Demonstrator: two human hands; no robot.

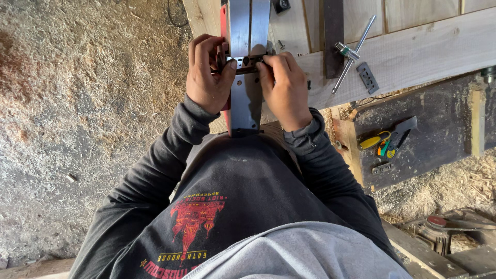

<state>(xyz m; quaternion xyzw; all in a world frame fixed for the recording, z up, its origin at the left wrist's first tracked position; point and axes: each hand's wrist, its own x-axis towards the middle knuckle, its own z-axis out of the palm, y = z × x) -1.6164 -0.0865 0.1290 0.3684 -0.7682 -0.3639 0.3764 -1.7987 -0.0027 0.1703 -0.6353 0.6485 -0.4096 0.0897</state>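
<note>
Both hands, left hand (206,77) and right hand (283,88), are pinching the planer (245,62) blade clamp, seemingly seating it; tightening likely needs the T-wrench (353,53).

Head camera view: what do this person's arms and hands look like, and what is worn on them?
Both hands are bare: no gloves, rings or watch show on the left hand or the right hand. The arms are covered by long dark grey sleeves of soft knit cloth, creased along their length, each ending in a ribbed cuff bunched at the wrist.
</note>
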